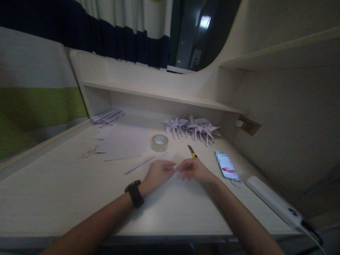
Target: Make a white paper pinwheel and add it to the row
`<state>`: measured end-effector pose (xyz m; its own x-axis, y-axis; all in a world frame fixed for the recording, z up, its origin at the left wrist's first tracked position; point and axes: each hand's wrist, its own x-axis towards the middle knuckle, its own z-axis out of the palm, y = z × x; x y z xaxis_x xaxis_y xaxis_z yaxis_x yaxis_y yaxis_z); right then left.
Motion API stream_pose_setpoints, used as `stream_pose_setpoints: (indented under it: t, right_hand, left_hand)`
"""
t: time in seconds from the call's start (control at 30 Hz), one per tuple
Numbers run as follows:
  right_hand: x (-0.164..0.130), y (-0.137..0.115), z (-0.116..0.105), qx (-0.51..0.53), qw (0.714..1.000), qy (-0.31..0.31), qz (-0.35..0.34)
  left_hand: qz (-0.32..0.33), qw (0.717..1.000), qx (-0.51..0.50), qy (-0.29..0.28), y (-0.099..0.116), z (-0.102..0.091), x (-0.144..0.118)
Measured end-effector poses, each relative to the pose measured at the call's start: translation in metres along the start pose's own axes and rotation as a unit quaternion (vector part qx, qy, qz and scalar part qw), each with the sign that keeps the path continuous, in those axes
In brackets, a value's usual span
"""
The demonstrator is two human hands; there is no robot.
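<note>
Two hands, left hand (156, 173) and right hand (192, 169), fingers pinching small white paper piece (175, 168), crumpled, over desk (79, 191)

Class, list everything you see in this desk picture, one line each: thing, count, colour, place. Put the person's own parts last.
desk: one, pale wood, fills the foreground
shelf: one, pale, along the back of the desk
paper pinwheels: a cluster, exact count unclear, white, back centre under the shelf
tape roll: one, clear, centre, lying flat
utility knife: one, yellow and dark, right of the tape
paper sheets: a few, white, left of the tape
paper strips: a pile, white, back left
rolled paper stick: one, white, left of the hands
scissors: one pair, pale, left
phone: one, screen blurred, right
power strip: one, white, right edge
wall socket: one, right wall
wristwatch: one, black, left wrist
left hand: pinching a small white piece
right hand: pinching the same piece
</note>
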<state>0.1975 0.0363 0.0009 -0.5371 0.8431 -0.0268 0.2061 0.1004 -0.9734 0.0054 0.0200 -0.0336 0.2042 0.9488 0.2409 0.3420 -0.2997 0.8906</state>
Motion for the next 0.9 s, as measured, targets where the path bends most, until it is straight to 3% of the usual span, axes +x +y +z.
stream_pose_setpoints:
  t: [0.27,0.53,0.9]
  right_hand:
    - [0.001,0.003,0.005,-0.011,0.999,0.026,-0.016]
    - [0.006,0.012,0.022,-0.003,0.989,0.141,-0.038]
    - [0.009,0.021,0.023,-0.010,0.983,0.160,-0.095]
  left_hand:
    - [0.027,1.000,0.007,-0.009,0.010,-0.004,-0.002]
    - [0.014,0.999,-0.025,0.022,0.005,-0.005,0.001]
    - [0.023,0.999,-0.045,0.015,0.004,-0.001,0.000]
